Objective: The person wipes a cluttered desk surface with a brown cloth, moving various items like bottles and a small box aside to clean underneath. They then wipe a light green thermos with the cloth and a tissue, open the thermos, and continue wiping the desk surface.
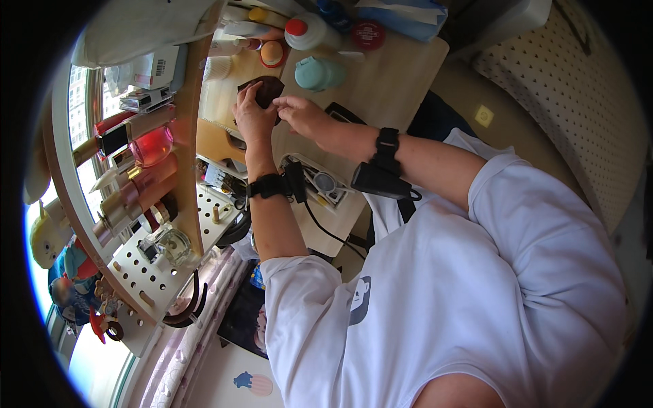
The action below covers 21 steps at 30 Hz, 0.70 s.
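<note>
A dark brown object [268,92], possibly a small pouch or folded item, is held over the wooden desk [377,92] near its back. My left hand [254,113] grips it from the near side, its fingers over the top. My right hand [301,115] reaches in from the right, with its fingertips at the object's right edge; whether they pinch it is unclear. Just beyond the hands are a mint-green container [320,74] and an orange-topped round item [272,53]. Both wrists wear black strapped devices.
A white bottle with a red cap [308,31] and a red round tin [368,34] stand farther back. A tray of small items [322,184] lies nearer me, by a black cable [326,229]. On the left, a wooden shelf [196,153] with cosmetics bottles and a pegboard [148,275] rises.
</note>
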Motion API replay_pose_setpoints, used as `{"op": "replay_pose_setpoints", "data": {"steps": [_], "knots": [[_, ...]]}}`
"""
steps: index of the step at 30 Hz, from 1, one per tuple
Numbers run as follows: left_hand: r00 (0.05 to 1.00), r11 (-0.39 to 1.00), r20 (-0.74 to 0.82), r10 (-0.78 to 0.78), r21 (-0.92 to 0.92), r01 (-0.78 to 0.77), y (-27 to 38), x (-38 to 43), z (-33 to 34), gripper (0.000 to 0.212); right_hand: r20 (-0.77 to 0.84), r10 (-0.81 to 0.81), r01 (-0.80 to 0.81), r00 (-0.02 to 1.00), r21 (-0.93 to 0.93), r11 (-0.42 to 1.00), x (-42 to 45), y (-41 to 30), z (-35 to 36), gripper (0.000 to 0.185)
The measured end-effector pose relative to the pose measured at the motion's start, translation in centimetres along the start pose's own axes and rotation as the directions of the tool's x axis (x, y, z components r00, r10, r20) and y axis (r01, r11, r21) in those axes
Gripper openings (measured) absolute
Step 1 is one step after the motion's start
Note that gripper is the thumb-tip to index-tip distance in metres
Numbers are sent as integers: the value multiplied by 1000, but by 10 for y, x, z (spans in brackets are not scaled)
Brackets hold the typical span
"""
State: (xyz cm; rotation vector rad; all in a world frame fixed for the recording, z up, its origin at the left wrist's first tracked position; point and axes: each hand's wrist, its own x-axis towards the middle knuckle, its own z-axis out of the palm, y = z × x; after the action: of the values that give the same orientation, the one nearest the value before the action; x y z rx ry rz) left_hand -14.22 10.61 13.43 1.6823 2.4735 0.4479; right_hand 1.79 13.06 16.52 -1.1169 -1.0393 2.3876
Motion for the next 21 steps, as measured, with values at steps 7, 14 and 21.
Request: {"op": "replay_pose_setpoints", "data": {"steps": [7, 14, 21], "knots": [[992, 995, -81, -100, 5, 101, -13, 0, 4, 47, 20, 39, -38, 999, -53, 998, -3, 10, -2, 35], [985, 985, -70, -160, 49, 163, -28, 21, 3, 43, 33, 45, -43, 998, -67, 997, -7, 16, -7, 37], [997, 997, -26, 67, -43, -68, 10, -22, -3, 42, -35, 132, -134, 991, -39, 990, -2, 29, -12, 31]]}}
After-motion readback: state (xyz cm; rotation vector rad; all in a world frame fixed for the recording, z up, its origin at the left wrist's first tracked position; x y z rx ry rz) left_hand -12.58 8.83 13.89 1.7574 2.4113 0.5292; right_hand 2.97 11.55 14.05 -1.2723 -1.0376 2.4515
